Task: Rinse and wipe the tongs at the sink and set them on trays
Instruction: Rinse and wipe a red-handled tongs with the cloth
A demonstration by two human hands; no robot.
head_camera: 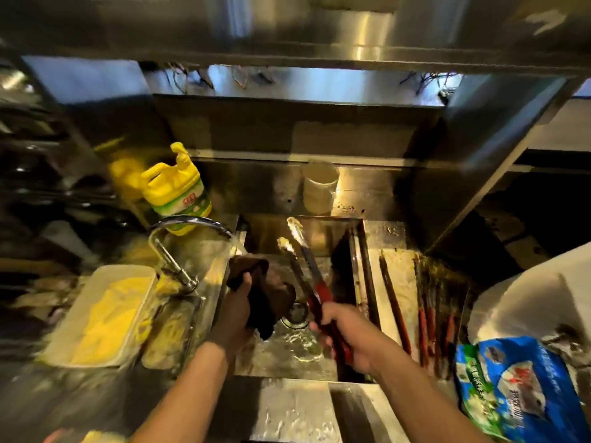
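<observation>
Right hand [347, 337] clamped on tongs [307, 270] by red handles, left hand [235, 310] bunching cloth [265, 292] alongside; wet steel looks slippery, so grab red grips.

Glossy wet steel sink [323, 231], shiny metal tongs [303, 260] with red handles, dark matt cloth [271, 295].

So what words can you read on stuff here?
Yellow bottle: a red patch on its label, too blurred to read.
Blue bag: printed writing, too blurred to read.
Nothing else shows any words or numbers.
</observation>
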